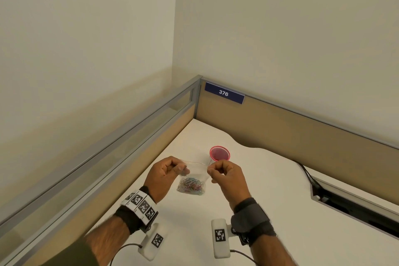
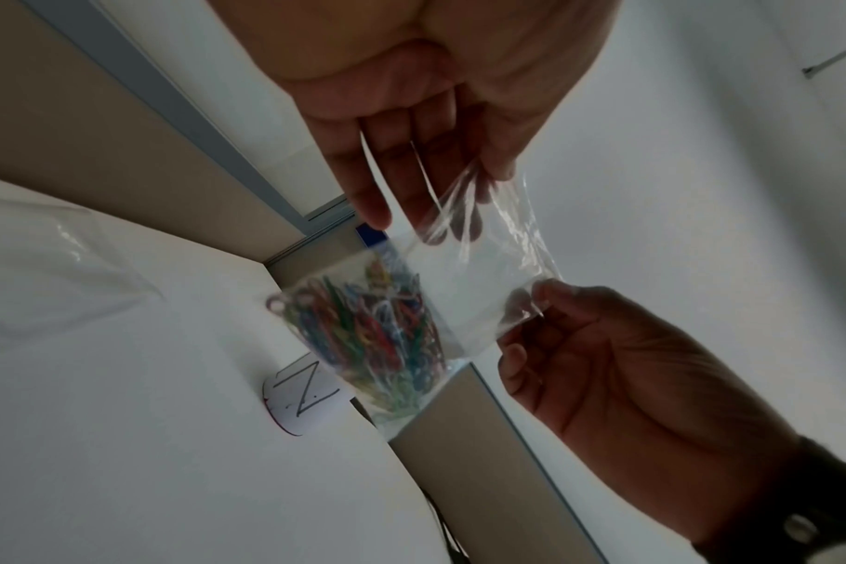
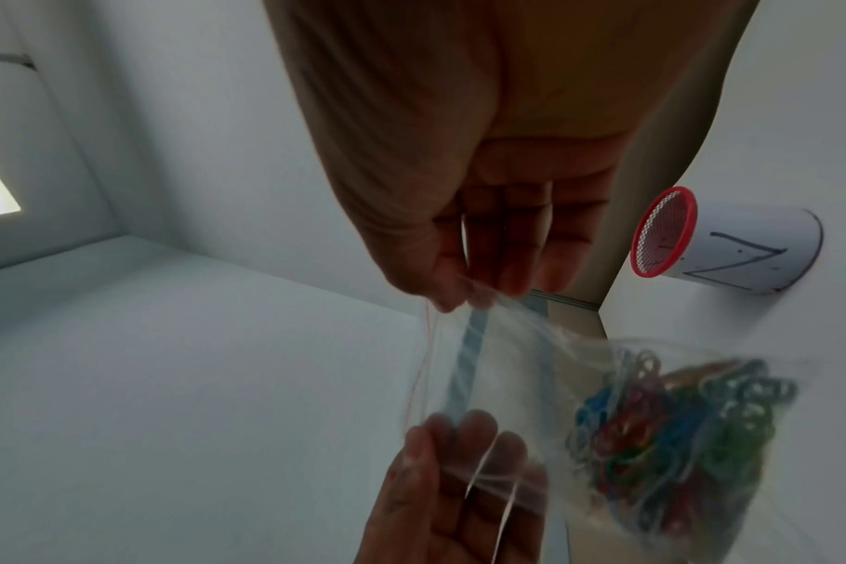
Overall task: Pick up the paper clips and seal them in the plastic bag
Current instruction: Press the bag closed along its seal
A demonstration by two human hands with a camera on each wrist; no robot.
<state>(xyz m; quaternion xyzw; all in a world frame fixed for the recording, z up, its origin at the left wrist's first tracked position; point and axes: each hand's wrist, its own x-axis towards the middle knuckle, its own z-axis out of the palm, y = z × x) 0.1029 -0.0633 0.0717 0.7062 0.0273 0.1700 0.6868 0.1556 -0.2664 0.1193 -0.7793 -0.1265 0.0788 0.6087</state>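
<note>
A small clear plastic bag (image 1: 195, 171) hangs above the white desk, held up by both hands at its top edge. My left hand (image 1: 167, 171) pinches the left top corner and my right hand (image 1: 222, 171) pinches the right top corner. Several coloured paper clips (image 1: 191, 185) lie bunched in the bottom of the bag. The left wrist view shows the bag (image 2: 464, 290) stretched between the fingers with the clips (image 2: 363, 332) inside. In the right wrist view the bag's top edge (image 3: 469, 351) runs between the two pinching hands, clips (image 3: 672, 431) at lower right.
A white cup with a red mesh rim (image 1: 219, 153) stands on the desk just behind the bag. Beige partition walls (image 1: 302, 127) close in the desk corner. A dark cable slot (image 1: 354, 205) with a cable lies at the right.
</note>
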